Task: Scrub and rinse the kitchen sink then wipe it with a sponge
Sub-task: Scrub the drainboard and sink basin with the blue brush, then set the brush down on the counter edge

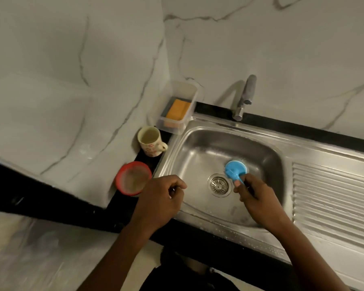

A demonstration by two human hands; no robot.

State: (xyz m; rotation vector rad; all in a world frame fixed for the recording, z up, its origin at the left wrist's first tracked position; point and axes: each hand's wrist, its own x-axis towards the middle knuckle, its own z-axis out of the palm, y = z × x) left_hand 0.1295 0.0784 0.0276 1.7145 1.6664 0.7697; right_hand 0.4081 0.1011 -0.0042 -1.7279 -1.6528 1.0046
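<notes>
The steel sink (189, 148) fills the middle of the view, with its round drain (219, 185) near the centre of the basin. My right hand (255, 198) grips the handle of a blue round scrub brush (235, 170), whose head presses on the basin floor just right of the drain. My left hand (160, 199) hovers over the sink's left rim with its fingers loosely curled and holding nothing. An orange sponge (178, 109) lies in a clear plastic box (189, 91) at the sink's back left corner.
The tap (245, 97) stands behind the basin, with no water running. A patterned mug (150, 141) and a red-rimmed container (133, 178) sit on the dark counter strip left of the sink. The ribbed drainboard (334, 196) extends to the right. Marble walls rise behind.
</notes>
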